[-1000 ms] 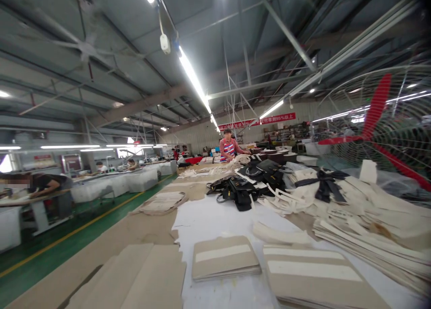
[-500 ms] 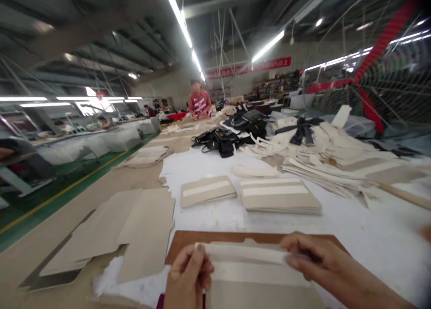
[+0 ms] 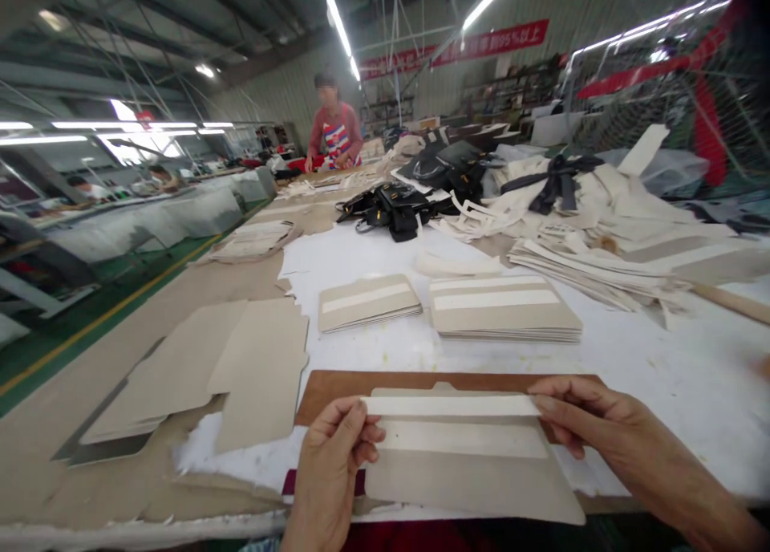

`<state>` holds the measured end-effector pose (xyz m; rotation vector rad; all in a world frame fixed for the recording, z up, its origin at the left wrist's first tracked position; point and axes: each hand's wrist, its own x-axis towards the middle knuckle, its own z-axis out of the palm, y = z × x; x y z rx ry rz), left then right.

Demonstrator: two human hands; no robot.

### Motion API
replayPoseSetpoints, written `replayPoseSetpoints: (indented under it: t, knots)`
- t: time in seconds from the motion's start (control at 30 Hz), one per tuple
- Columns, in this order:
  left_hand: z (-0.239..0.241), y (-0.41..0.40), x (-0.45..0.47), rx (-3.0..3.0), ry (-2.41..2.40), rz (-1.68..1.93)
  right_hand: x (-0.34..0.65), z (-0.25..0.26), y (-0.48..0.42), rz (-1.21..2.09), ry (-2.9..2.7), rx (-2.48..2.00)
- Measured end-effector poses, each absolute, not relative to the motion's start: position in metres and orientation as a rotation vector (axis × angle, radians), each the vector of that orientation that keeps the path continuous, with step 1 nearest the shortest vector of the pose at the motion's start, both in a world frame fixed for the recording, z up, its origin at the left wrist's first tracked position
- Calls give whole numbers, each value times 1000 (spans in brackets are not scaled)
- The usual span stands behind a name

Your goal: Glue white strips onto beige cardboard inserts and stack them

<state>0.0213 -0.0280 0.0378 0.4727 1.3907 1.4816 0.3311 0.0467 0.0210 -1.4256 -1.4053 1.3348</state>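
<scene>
A white strip (image 3: 451, 406) is stretched between my two hands, just over a beige panel (image 3: 463, 480). My left hand (image 3: 337, 448) pinches the strip's left end between thumb and fingers. At the right end, my right hand (image 3: 583, 416) grips it the same way. The panel has rounded corners, a small tab at its top edge and a paler band (image 3: 463, 440) across it, below the held strip. Under the panel lies a brown board (image 3: 337, 387), its far edge showing. Whether the strip touches the panel, I cannot tell.
Two stacks of beige panels with white bands, a smaller stack (image 3: 370, 303) and a larger stack (image 3: 505, 311), lie beyond the board. Plain beige sheets (image 3: 258, 367) overlap at left. Black straps and pieces (image 3: 391, 211) and cream offcuts (image 3: 601, 207) are heaped farther back. A person (image 3: 334, 131) stands at the far end.
The strip has gone from tilted and blurred to straight and level between my hands. My right hand has shifted slightly right. The camera view has tipped downward, showing the panel's near edge.
</scene>
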Motion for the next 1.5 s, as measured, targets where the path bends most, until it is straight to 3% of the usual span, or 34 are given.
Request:
replayPoseSetpoints:
  t: [0.93,1.13,1.3,1.5]
  knots:
    - [35,-32,8,1168,1866,971,356,-11,51,1122,-1726,-1631]
    - [40,-18,11,1179,1796,1075,342,0,50,1199,-1526,-1606]
    - [45,-17,18,729,1390,1285,315,19,47,1438,-1055,-1326]
    - [54,-17,17,508,1241,1442,300,35,48,1680,-689,-1002]
